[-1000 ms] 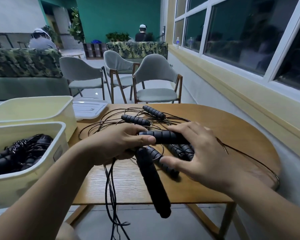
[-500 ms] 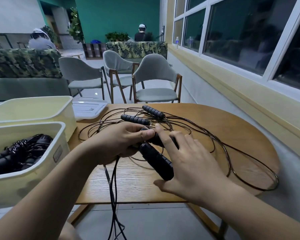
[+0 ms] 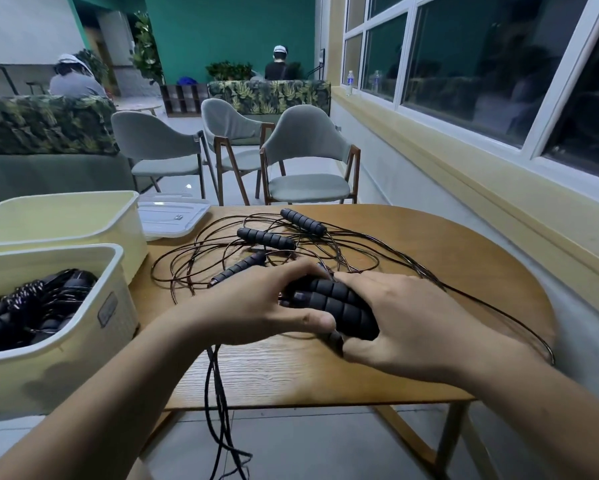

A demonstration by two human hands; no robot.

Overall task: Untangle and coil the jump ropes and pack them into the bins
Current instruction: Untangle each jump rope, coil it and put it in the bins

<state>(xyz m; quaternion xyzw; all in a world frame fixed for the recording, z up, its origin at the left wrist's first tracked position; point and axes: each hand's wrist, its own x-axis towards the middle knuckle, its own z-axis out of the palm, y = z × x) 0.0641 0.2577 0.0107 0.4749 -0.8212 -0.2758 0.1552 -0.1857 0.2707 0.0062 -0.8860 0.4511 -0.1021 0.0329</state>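
A pair of black ribbed jump-rope handles [image 3: 339,304] lies bundled side by side on the round wooden table [image 3: 429,251]. My left hand [image 3: 256,306] grips them from the left, thumb underneath, and my right hand [image 3: 405,320] wraps them from the right. Thin black cords [image 3: 218,403] hang from my left hand over the table's front edge. A tangle of cord [image 3: 201,258] with three more black handles [image 3: 303,221] [image 3: 265,238] [image 3: 239,268] is spread behind my hands. The near cream bin [image 3: 49,358] holds coiled black ropes [image 3: 31,306].
A second cream bin [image 3: 66,216] stands behind the first, with a white lid [image 3: 173,216] beside it. One long cord loop [image 3: 519,323] runs to the table's right edge. Grey chairs [image 3: 305,161] stand past the far edge. A wall with windows is on the right.
The two handles, held apart and dangling a second ago, now sit together in one bundle between both hands. Another handle has come into view on the table to the left.
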